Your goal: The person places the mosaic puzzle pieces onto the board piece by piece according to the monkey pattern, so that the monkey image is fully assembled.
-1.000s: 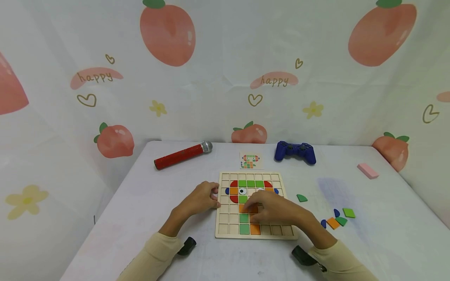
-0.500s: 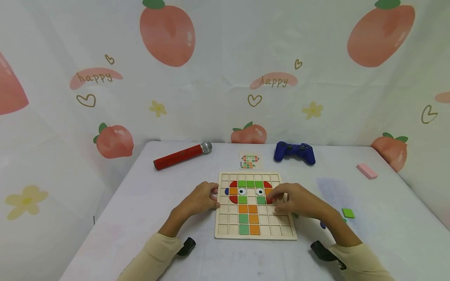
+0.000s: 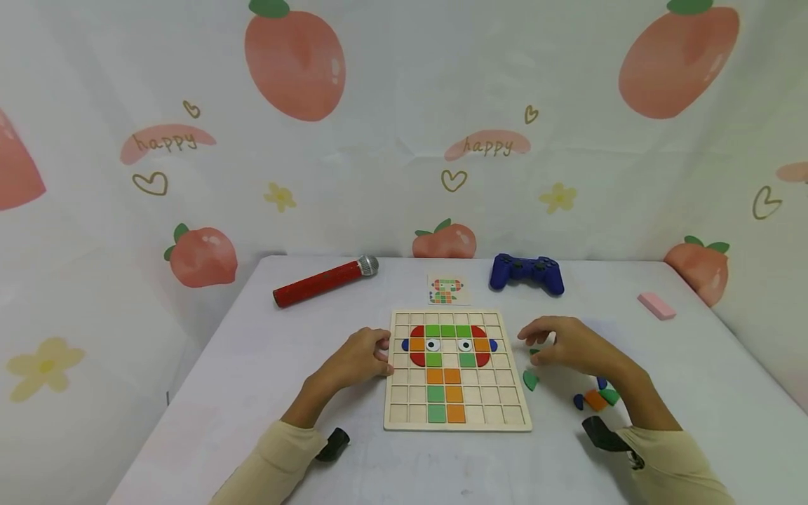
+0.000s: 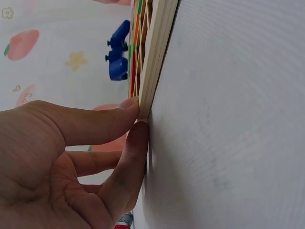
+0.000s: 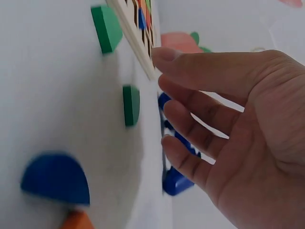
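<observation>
A wooden grid board (image 3: 482, 414) lies on the table with red, green, orange and blue tiles and two eye tiles in its cells. My left hand (image 3: 356, 358) holds its left edge, with the thumb (image 4: 109, 126) and a bent finger meeting at the rim in the left wrist view. Just off the board's right side, my right hand (image 3: 571, 345) hovers with nothing in it, its fingers loosely bent and apart. Below it are two green quarter-round pieces, one (image 3: 530, 380) near the board and another (image 5: 132, 106) partly hidden by the hand in the head view.
By the right forearm lie two blue half-rounds, one of them (image 3: 578, 402) beside an orange square (image 3: 595, 400), and a green piece (image 3: 609, 397). Behind the board are a pattern card (image 3: 448, 289), a red microphone (image 3: 322, 283) and a blue game controller (image 3: 526, 273). A pink block (image 3: 656, 306) sits far right.
My right hand has moved right, from over the middle of the board to beside its right edge, uncovering the tiles. The left hand stays at the left edge.
</observation>
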A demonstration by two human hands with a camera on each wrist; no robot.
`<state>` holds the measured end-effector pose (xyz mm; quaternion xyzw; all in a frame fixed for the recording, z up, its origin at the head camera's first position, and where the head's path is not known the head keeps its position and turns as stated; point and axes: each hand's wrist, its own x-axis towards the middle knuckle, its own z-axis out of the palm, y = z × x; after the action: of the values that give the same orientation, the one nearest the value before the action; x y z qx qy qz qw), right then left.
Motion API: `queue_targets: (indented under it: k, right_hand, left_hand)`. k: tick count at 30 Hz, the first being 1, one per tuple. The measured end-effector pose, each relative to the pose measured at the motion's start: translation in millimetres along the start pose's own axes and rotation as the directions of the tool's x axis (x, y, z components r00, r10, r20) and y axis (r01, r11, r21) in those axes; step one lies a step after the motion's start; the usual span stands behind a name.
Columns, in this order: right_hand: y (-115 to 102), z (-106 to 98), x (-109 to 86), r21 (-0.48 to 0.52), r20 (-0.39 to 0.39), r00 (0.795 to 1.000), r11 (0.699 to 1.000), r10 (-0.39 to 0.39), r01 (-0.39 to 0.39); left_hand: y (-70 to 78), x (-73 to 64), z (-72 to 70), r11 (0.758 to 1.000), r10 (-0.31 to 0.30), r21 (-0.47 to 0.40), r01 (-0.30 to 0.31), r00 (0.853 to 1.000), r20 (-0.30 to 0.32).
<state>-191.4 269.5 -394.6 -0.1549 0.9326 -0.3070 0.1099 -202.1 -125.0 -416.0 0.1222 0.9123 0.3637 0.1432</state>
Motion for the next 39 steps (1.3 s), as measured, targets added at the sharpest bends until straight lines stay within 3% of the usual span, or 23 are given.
queue_targets:
  k: [12,23,39]
  right_hand:
    - [23,-6,-2.7,-0.012,0.028,0.999,1.0,0.027,-0.027]
    - [25,-4,-0.8,0.013,0.071,0.996,0.998,0.056,-0.057]
    - [20,3,1.3,-0.016,0.031,0.999,1.0,0.012,-0.012]
  left_hand:
    - [-1.2,0.1,-0.6,1.0,-0.005,-0.005,0.005,1.0,0.0]
    - [0.1,-1.0,-0.7,1.0,0.001,-0.013,-0.001,1.0,-0.002]
    - [-1.2,-0.3,0.0,1.0,0.005,-0.017,-0.005,1.0,0.0]
